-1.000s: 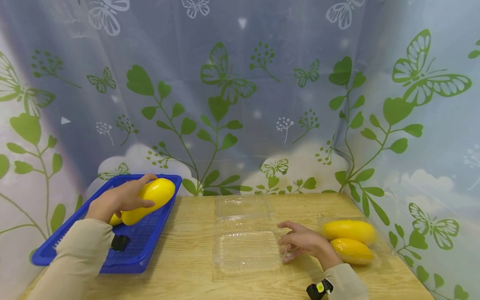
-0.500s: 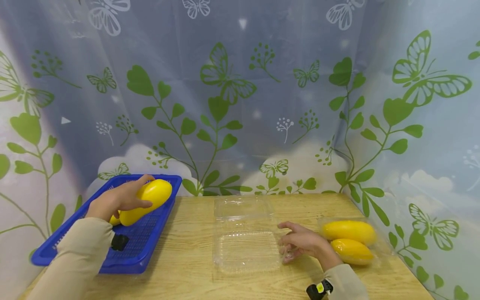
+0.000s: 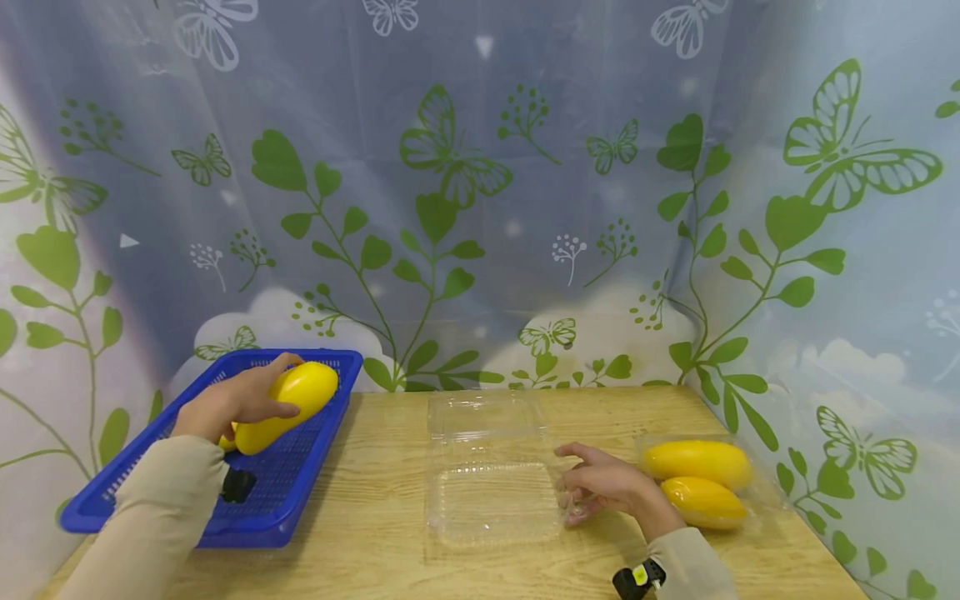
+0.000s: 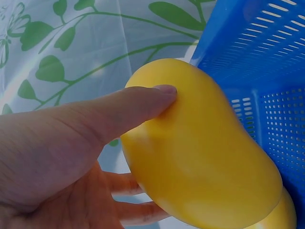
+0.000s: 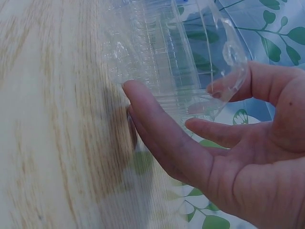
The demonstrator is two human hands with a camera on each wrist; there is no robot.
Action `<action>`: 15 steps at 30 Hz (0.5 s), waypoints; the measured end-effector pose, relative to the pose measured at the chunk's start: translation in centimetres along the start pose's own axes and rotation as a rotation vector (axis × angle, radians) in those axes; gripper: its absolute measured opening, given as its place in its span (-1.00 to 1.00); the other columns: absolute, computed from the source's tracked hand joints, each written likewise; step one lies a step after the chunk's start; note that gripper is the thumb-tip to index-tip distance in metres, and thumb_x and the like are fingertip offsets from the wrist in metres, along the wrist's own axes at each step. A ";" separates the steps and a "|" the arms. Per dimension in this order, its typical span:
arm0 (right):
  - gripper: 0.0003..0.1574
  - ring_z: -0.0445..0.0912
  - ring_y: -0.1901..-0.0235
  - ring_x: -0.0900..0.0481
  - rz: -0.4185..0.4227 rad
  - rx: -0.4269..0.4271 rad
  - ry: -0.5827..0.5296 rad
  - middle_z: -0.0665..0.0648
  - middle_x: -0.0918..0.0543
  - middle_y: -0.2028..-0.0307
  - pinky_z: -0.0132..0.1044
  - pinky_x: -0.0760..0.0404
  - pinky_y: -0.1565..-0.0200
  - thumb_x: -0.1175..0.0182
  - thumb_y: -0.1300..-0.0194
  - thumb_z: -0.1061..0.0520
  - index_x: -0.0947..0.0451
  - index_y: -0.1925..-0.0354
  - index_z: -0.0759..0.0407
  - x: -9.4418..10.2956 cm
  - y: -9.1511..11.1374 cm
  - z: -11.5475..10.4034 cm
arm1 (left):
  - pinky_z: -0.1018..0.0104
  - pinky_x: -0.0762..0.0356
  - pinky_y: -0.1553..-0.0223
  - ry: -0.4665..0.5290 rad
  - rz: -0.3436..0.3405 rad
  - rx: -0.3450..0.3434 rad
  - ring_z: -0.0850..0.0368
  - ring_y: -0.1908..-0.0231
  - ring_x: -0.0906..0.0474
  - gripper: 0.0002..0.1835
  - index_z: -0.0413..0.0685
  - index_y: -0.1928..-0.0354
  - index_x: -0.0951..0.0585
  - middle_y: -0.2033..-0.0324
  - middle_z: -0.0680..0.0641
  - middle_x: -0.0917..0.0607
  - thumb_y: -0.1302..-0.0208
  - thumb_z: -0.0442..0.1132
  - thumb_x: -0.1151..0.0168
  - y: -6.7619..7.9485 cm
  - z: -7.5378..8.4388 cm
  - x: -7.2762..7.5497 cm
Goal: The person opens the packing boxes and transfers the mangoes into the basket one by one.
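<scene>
My left hand (image 3: 238, 402) grips a yellow mango (image 3: 291, 406) over the blue basket (image 3: 294, 533). In the left wrist view the thumb (image 4: 143, 102) lies across the mango and other fingers show behind it. Part of a second mango (image 4: 279, 214) peeks out beneath. Beside a clear plastic box (image 3: 491, 537), opened flat with its lid (image 3: 483, 408) toward the back, is my right hand (image 3: 606, 485). Its loosely bent fingers touch the box's right side. The right wrist view has fingertips around the edge of the clear box (image 5: 157, 57).
Right of my right hand, two yellow mangoes (image 3: 697, 462) lie side by side in another clear plastic box (image 3: 768, 492). The wooden table (image 3: 382, 492) meets a curtain (image 3: 480, 250) printed with leaves and butterflies at the back and both sides.
My left hand has shifted the mango slightly left and down over the basket. The right hand and the clear boxes have stayed in place.
</scene>
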State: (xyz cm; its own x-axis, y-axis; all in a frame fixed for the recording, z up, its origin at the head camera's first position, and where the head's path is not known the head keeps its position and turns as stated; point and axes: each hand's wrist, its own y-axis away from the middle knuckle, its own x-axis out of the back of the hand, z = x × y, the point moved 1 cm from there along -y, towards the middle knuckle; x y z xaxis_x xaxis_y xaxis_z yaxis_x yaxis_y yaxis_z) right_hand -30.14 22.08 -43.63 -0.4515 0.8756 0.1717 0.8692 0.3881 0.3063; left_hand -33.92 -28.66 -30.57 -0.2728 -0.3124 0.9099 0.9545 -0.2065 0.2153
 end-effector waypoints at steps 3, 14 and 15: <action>-0.10 -0.20 0.54 -0.42 0.005 0.001 0.002 0.25 -0.46 0.19 0.00 -0.82 0.17 -0.13 -0.42 0.25 0.03 -0.56 0.37 0.0 0.0 0.0 | -0.03 -0.74 0.49 -0.005 0.003 -0.001 -0.50 0.02 -0.57 -0.10 -0.02 -0.56 0.02 -0.31 -0.64 -0.29 -0.41 -0.01 -0.31 -0.1 -0.1 -0.1; -0.10 -0.13 0.44 -0.52 -0.002 0.004 0.005 0.34 -0.51 0.10 -0.01 -0.82 0.16 -0.13 -0.44 0.24 0.05 -0.57 0.37 0.0 0.0 0.2 | -0.01 -0.74 0.49 0.003 0.018 0.012 -0.48 0.02 -0.55 -0.10 -0.02 -0.56 0.02 -0.32 -0.63 -0.27 -0.41 -0.02 -0.31 -0.5 -0.1 -0.3; -0.10 -0.12 0.43 -0.54 -0.003 0.006 0.005 0.37 -0.52 0.07 -0.01 -0.82 0.17 -0.13 -0.44 0.24 0.05 -0.56 0.37 0.0 0.0 0.2 | -0.02 -0.74 0.49 0.008 0.019 0.015 -0.49 0.01 -0.54 -0.10 -0.01 -0.56 0.03 -0.32 -0.63 -0.26 -0.41 -0.02 -0.31 -0.5 -0.2 -0.3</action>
State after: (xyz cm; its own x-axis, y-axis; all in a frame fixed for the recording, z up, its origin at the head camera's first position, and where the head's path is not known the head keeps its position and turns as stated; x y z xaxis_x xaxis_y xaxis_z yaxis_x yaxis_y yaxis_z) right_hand -30.08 22.12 -43.85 -0.4550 0.8730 0.1758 0.8691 0.3923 0.3013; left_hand -34.36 -28.61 -31.00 -0.2553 -0.3234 0.9112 0.9612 -0.1869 0.2030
